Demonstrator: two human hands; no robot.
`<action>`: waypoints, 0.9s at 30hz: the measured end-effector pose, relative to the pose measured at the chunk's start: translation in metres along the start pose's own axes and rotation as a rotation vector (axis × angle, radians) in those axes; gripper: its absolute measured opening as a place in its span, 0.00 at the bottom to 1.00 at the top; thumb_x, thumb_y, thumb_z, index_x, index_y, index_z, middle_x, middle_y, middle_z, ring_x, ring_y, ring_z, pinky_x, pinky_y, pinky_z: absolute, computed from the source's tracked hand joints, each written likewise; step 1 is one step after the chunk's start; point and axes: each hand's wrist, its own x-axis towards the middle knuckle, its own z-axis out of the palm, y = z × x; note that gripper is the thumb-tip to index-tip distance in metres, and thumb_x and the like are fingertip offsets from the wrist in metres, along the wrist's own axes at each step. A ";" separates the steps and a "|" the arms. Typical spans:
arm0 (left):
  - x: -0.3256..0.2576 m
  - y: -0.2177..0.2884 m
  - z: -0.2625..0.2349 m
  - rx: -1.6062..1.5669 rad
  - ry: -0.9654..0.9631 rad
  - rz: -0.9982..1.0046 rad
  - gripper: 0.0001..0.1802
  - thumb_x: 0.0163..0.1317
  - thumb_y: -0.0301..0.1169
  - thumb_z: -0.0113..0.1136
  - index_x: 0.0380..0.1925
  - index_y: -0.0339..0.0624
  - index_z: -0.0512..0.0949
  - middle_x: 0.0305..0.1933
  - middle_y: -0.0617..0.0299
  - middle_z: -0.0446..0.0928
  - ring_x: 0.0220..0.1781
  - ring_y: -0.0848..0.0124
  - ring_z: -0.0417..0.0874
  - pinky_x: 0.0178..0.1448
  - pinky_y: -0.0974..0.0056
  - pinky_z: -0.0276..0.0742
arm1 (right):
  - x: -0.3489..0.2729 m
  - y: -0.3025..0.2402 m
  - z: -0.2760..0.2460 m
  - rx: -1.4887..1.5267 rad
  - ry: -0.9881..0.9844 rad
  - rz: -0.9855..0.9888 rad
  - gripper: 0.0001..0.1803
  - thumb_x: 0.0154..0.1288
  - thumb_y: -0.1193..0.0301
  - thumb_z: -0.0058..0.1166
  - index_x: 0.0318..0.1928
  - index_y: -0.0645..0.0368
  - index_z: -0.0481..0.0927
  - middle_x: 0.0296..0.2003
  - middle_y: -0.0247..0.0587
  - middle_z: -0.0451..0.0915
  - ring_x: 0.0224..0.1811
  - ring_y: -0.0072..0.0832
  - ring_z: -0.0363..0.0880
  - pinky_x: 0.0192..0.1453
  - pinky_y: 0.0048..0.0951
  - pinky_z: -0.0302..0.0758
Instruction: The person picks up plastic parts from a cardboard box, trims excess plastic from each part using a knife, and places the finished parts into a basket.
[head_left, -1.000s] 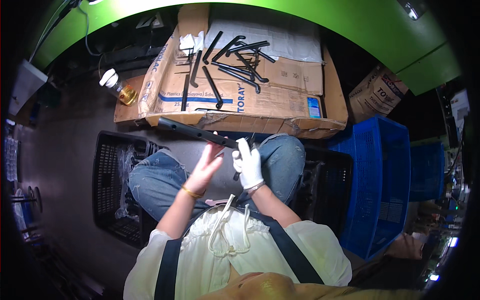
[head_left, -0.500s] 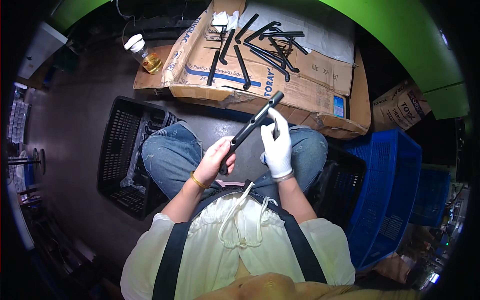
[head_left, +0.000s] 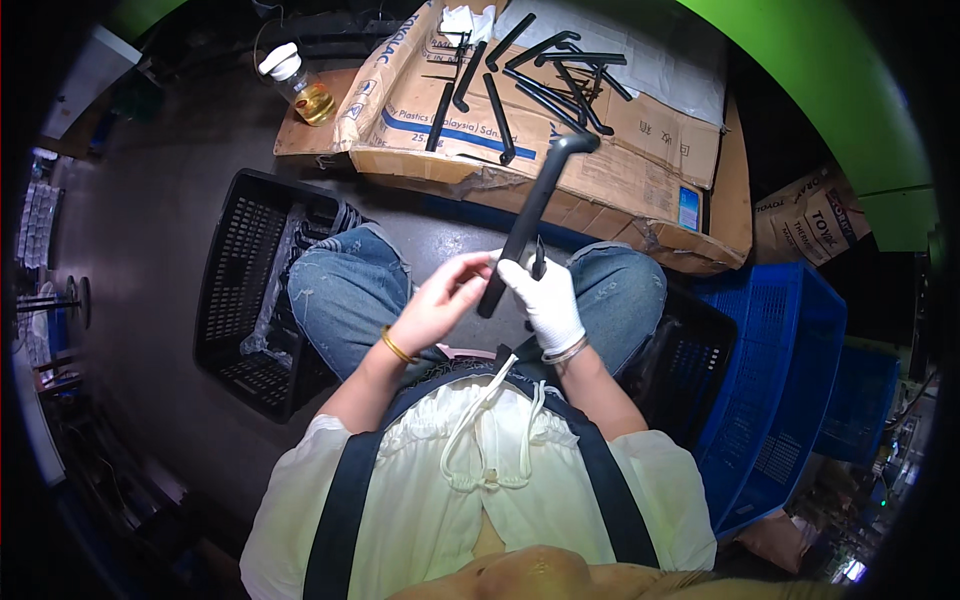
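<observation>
A long black plastic tube (head_left: 535, 210) with a bent elbow end stands slanted in front of me, its elbow up toward the cardboard. White-gloved, my right hand (head_left: 548, 303) is closed around its lower part. A small dark tool (head_left: 539, 262), its kind unclear, sticks up from the same glove. My bare left hand (head_left: 442, 305) is beside the tube's lower end, thumb and fingers apart, fingertips at or just behind it; whether they touch is unclear. More black bent tubes (head_left: 500, 118) lie on the flattened cardboard box (head_left: 420, 165) ahead.
At the far left of the cardboard stands a jar of yellow liquid (head_left: 314, 103) with a white lid. A black crate (head_left: 225, 290) holding dark parts sits by my left knee. Blue crates (head_left: 770, 400) and another black crate (head_left: 690, 375) are at my right. A phone-like blue rectangle (head_left: 689, 209) lies on the cardboard's right edge.
The tube has turned, so its bent end now shows at the top instead of the side with holes. My left hand has loosened from it, and my right hand has closed on it.
</observation>
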 end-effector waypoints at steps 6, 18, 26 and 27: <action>-0.004 0.004 0.019 -0.114 -0.025 -0.167 0.15 0.75 0.33 0.51 0.57 0.41 0.68 0.28 0.69 0.70 0.20 0.84 0.67 0.23 0.76 0.63 | -0.011 -0.006 0.006 -0.060 0.014 0.089 0.14 0.67 0.65 0.61 0.44 0.64 0.82 0.31 0.32 0.81 0.30 0.16 0.72 0.36 0.22 0.72; -0.018 0.029 0.021 -0.487 -0.152 -0.284 0.23 0.77 0.47 0.40 0.54 0.37 0.69 0.29 0.66 0.70 0.18 0.81 0.68 0.23 0.75 0.66 | 0.001 -0.034 0.003 0.006 -0.119 0.137 0.16 0.71 0.64 0.56 0.53 0.60 0.82 0.26 0.22 0.74 0.26 0.09 0.67 0.28 0.16 0.62; -0.012 0.019 0.026 -0.383 0.192 -0.157 0.19 0.79 0.41 0.40 0.62 0.45 0.68 0.29 0.69 0.68 0.20 0.85 0.65 0.22 0.80 0.60 | -0.013 -0.021 0.002 -0.340 -0.049 -0.203 0.11 0.73 0.68 0.46 0.43 0.62 0.78 0.34 0.52 0.81 0.37 0.44 0.83 0.42 0.35 0.77; -0.012 0.018 0.025 -0.381 0.192 -0.157 0.19 0.79 0.41 0.40 0.62 0.45 0.68 0.29 0.69 0.68 0.20 0.85 0.65 0.22 0.80 0.60 | -0.018 -0.022 0.000 -0.356 -0.092 -0.159 0.11 0.74 0.69 0.44 0.42 0.62 0.77 0.35 0.52 0.81 0.38 0.46 0.84 0.42 0.36 0.77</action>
